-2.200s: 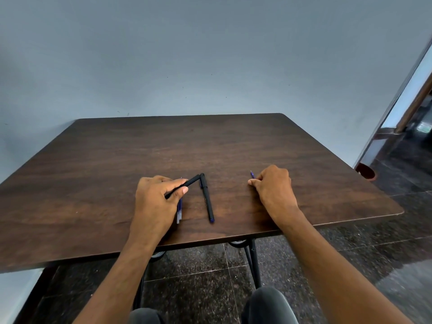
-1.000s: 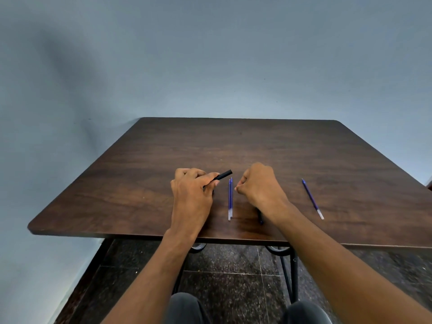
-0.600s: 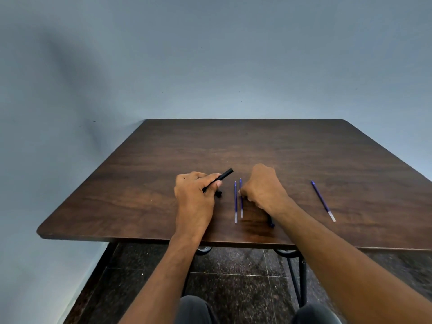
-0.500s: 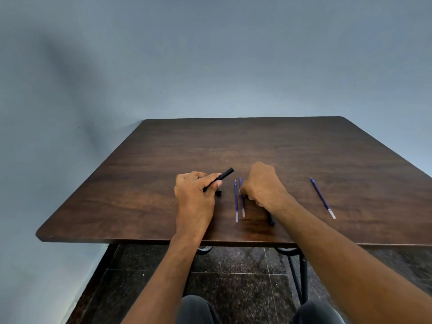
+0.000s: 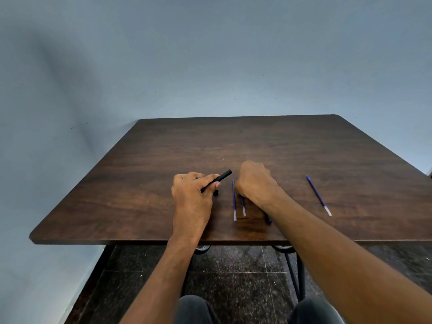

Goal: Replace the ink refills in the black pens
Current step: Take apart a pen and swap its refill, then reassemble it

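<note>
My left hand (image 5: 192, 199) is closed around a black pen barrel (image 5: 221, 178), whose open end sticks out up and to the right above the table (image 5: 163, 160). A small black pen part (image 5: 216, 193) lies just below that hand's fingertips. Two blue refills lie side by side near the front edge: one (image 5: 234, 199) is free, and the other (image 5: 243, 206) has its upper end under my right hand (image 5: 253, 181), which is curled over it. A second black pen (image 5: 268, 220) shows only its tip beneath my right wrist. A third blue refill (image 5: 319, 195) lies apart to the right.
The dark wooden table stands against a pale blue wall, which also runs along the left side. Its front edge is close to my wrists. Below are black metal table legs (image 5: 297, 272), a dark speckled tile floor and my knees.
My right hand has moved in from the right onto the refills, and the two refills now lie slightly apart. The second refill has slid a little toward me under the hand. My left hand keeps hold of the barrel.
</note>
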Motion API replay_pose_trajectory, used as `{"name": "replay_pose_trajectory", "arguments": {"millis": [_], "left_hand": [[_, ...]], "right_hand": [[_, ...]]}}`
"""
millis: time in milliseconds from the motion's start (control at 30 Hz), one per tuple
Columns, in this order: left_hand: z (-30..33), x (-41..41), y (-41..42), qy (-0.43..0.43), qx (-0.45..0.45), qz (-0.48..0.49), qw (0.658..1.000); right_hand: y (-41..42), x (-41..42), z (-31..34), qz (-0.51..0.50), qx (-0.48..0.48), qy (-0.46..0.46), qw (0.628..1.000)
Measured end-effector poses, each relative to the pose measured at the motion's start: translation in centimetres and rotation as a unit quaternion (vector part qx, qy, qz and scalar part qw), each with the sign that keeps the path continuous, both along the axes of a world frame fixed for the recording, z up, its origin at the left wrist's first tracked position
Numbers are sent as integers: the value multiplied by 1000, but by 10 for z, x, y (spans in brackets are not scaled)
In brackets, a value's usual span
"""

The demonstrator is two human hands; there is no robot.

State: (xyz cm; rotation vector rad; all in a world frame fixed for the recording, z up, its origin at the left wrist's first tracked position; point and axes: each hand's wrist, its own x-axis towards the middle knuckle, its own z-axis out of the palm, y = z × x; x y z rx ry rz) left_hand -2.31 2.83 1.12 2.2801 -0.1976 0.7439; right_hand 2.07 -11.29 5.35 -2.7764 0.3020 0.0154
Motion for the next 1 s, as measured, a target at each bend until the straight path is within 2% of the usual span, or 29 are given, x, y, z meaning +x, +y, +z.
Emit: {"name": "replay_pose_trajectory", "arguments": {"millis": [367, 500, 567, 667, 800, 900, 1000], "left_hand": [[2, -2, -1, 3, -14, 6, 1000], [1, -2, -1, 6, 4, 12, 1000], [0, 0, -2, -2, 1, 9, 1000], [0, -2, -4, -12, -37, 11, 999], [-3, -4, -5, -12, -12, 24, 1000], [-4, -4, -6, -16, 2, 21, 1000], [-3, -5, -6, -15, 6, 20, 1000]], "right_hand": [[8, 0, 13, -17, 31, 75, 997], [-4, -4, 14, -21, 114, 75, 990], [-14, -9, 14, -19, 196, 24, 980], [-21, -17, 8, -30, 367, -45, 929], [-27, -15, 6, -41, 574, -85, 814], [-30, -14, 5, -60, 638, -153, 752], [-33, -13, 3, -74, 645, -207, 732]]}}
